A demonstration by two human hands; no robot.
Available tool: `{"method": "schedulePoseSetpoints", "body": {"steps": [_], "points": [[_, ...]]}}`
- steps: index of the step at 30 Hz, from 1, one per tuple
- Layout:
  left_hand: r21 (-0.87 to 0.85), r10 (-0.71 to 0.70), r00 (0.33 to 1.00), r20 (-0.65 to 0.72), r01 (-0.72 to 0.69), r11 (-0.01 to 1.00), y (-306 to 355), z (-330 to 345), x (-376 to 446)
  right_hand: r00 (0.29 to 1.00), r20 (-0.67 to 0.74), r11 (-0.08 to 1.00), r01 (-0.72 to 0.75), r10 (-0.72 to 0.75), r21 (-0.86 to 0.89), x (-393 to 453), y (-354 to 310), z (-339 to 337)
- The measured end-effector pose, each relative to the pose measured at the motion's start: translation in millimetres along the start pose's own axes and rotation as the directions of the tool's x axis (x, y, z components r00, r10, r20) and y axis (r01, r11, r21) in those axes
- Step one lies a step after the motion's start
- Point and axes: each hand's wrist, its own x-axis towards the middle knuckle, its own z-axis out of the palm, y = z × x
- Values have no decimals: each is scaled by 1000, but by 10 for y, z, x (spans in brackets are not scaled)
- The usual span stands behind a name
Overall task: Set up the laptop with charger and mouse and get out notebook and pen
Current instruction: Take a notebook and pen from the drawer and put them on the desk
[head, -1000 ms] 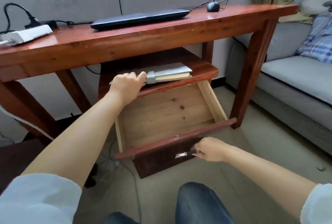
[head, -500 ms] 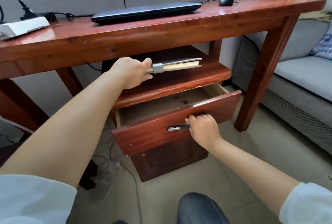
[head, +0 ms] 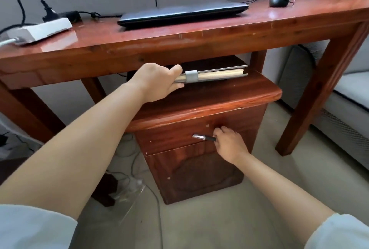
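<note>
While the left hand (head: 157, 80) gripped the notebook (head: 215, 73) under the desk (head: 179, 42), lengthwise rightward, the right hand (head: 229, 144) pinched the pen (head: 203, 137).

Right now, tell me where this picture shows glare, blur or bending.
Head view: glare sits on the desk near the power strip; the wide lens bows the desk edge; the wall at top looks smeared; the left hand on the notebook and the right hand with the pen are fairly sharp.
</note>
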Motion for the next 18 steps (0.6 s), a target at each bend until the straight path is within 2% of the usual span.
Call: {"method": "schedulePoseSetpoints", "body": {"steps": [5,9,14,18], "points": [[-52,53,991,120,-47,998,-87,-257,92,947,233,945,-266,220,191,-402,-94,-480],[-47,20,974,227,-9,999,-289,-637,146,925,305,929,-299,226,219,-360,-401,-1160],[-242,-19,909,416,131,961,-840,-1322,-119,871,421,886,-383,251,263,-223,-802,-2203],[-285,-82,899,431,222,932,-1466,-1936,-305,852,471,856,-405,227,320,50,-1259,-2912]]}}
